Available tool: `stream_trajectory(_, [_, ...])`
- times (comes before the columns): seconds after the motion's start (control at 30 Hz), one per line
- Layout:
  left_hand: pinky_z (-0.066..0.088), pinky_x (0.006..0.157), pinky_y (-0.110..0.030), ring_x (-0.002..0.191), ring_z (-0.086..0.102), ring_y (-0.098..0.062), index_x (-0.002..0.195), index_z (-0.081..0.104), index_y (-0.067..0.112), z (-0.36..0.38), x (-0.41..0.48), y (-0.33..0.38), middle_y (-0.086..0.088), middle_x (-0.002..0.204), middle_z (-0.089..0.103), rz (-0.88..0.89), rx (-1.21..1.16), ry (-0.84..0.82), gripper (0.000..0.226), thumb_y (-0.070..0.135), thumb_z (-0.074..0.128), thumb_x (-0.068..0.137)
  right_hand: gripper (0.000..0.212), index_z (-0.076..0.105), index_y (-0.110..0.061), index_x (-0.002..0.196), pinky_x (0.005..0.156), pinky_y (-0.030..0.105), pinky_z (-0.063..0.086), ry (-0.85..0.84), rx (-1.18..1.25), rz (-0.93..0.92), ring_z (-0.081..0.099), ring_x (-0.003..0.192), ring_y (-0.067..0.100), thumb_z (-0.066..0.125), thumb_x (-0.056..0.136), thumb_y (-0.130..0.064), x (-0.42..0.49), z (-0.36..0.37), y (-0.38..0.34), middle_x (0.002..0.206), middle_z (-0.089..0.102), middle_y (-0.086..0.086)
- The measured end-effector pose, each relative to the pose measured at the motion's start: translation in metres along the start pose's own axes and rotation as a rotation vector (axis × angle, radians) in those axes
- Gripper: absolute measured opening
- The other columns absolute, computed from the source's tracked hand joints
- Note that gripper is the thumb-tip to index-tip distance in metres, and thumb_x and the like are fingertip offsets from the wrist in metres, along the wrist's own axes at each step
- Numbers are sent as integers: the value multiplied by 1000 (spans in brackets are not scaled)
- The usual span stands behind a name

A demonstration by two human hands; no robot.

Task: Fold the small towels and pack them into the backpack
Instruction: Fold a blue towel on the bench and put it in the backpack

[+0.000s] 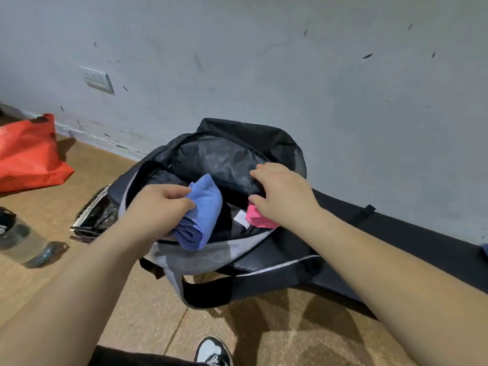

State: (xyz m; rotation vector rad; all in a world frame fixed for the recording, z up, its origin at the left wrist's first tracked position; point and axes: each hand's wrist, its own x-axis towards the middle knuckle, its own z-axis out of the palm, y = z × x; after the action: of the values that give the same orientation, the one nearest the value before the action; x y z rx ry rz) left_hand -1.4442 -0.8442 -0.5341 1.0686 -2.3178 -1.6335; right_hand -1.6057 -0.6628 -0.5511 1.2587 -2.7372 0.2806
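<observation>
Half-hidden pink towel under right hand's loose grip; left hand clutches blue towel.

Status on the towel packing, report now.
Left hand gripping folded blue towel at backpack mouth. Right hand holding the opening wide, over pink towel inside. Nothing blocking.

The right hand covers most of the pink towel inside the backpack. The frame's left edge cuts off the red bag and bottle; the bottom edge crops the shoe.
</observation>
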Motion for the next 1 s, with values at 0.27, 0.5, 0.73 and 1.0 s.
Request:
stream_trajectory(0.27, [44, 52, -26, 65, 47, -22, 92, 71, 21, 22, 27, -4, -12, 76, 52, 16, 97, -150, 22, 10, 52, 88, 24, 71, -26, 103, 75, 40, 56, -8, 57, 154, 69, 97, 34, 56, 88, -39, 30, 11, 22, 97, 75, 1])
stream_trajectory(0.5, [60, 72, -33, 85, 69, -16, 130, 71, 25, 57, 53, 2, -3, 104, 75, 18, -94, 2, 50, 4, 48, 91, 22, 70, -23, 89, 70, 40, 57, 226, 388, 312, 65, 75, 24, 54, 90, -39, 56, -18, 36, 71, 69, -4])
stream_trajectory(0.73, [57, 82, -30, 83, 66, -10, 145, 61, 21, 96, 82, -9, -2, 111, 72, 16, -160, 19, 49, 5, 63, 99, 25, 71, -35, 107, 82, 38, 56, 100, 370, 307, 67, 93, 19, 57, 89, -43, 45, -3, 35, 91, 72, -15])
stream_trajectory(1.0, [50, 74, -30, 87, 69, -18, 97, 73, 24, 95, 81, -13, 7, 92, 71, 133, 167, 247, 14, 21, 82, 86, 45, 57, -36, 133, 97, 41, 53, 16, 366, -15, 61, 119, 16, 53, 89, -48, 19, 7, 35, 131, 60, -9])
